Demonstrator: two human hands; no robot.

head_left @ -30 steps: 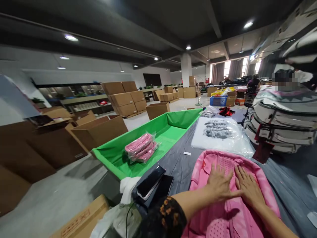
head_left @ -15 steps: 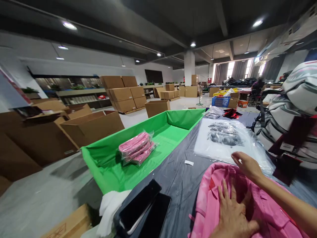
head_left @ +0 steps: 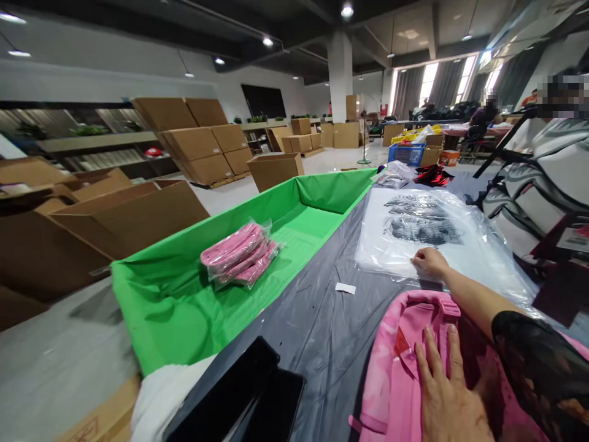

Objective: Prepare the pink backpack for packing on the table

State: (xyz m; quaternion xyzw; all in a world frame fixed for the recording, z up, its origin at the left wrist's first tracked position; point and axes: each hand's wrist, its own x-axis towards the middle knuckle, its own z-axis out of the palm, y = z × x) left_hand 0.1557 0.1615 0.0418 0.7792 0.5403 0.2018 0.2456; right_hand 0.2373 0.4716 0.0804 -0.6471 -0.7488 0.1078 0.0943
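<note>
Left hand (head_left: 448,393) at the lower right of the frame, fingers spread and palm pressed flat on the pink fabric backpack (head_left: 405,362), which lies on the grey plastic-covered table (head_left: 317,319) at the bottom right edge. Right hand (head_left: 427,261) reaching up past the top of the backpack, in the middle right of the frame, fingers curled down onto the near edge of the stack of clear plastic bags with black print (head_left: 427,230); whether pinching a bag or only touching it, cannot tell. Forearm crossing over the backpack, dark patterned sleeve (head_left: 538,362) at the far right.

Small white paper slip (head_left: 345,288) on the table, just left of the bags. Black flat device (head_left: 230,399) at the bottom centre, beside a white cloth (head_left: 156,399). Long green fabric trough (head_left: 184,294) along the table's left side, with a clear-wrapped bundle of pink items (head_left: 239,253) inside it. Brown cardboard boxes (head_left: 124,215) on the floor at the left, more stacked in the upper centre. Pile of grey-and-white striped bags (head_left: 538,196) at the right edge.
</note>
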